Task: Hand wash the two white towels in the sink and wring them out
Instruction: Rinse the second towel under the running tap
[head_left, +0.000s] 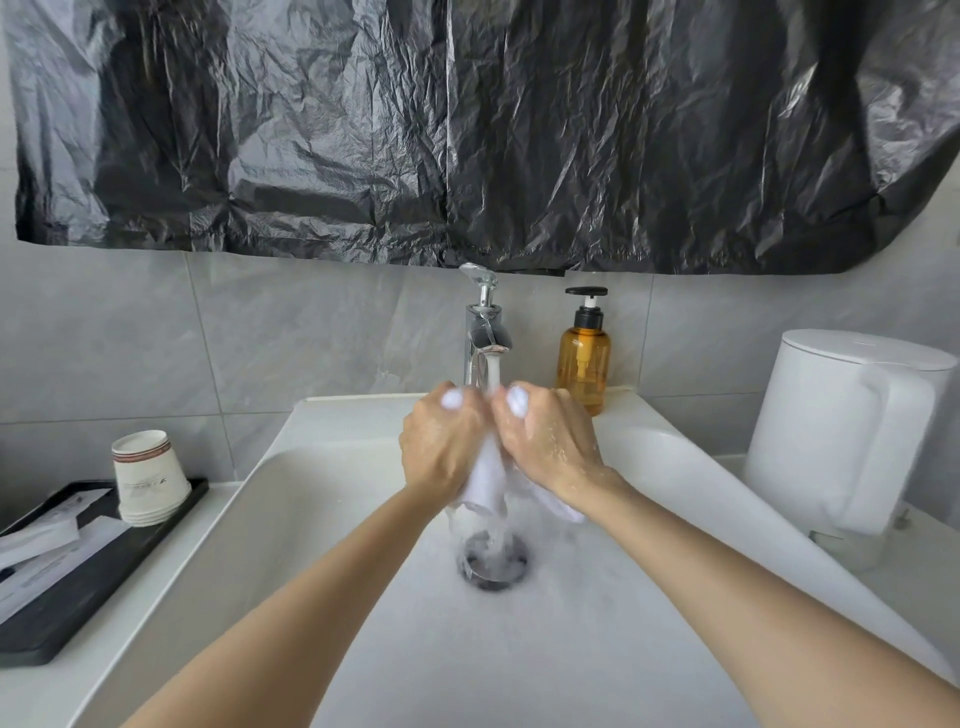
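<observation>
Over the white sink (322, 499), my left hand (441, 441) and my right hand (545, 441) both grip a wet white towel (488, 480), knuckles together under the tap. Towel bulges show above both fists, and its lower part hangs between my wrists. Water runs from the chrome faucet (485, 332) onto the towel and down to the drain (493, 564). A white fold (563, 512) shows under my right wrist; I cannot tell whether it belongs to the same towel.
An amber pump bottle (584, 364) stands right of the faucet. A white kettle (852, 431) sits on the counter at right. At left, a black tray (78, 587) holds stacked paper cups (148, 478) and wrapped packets. Black plastic sheeting (467, 130) covers the wall above.
</observation>
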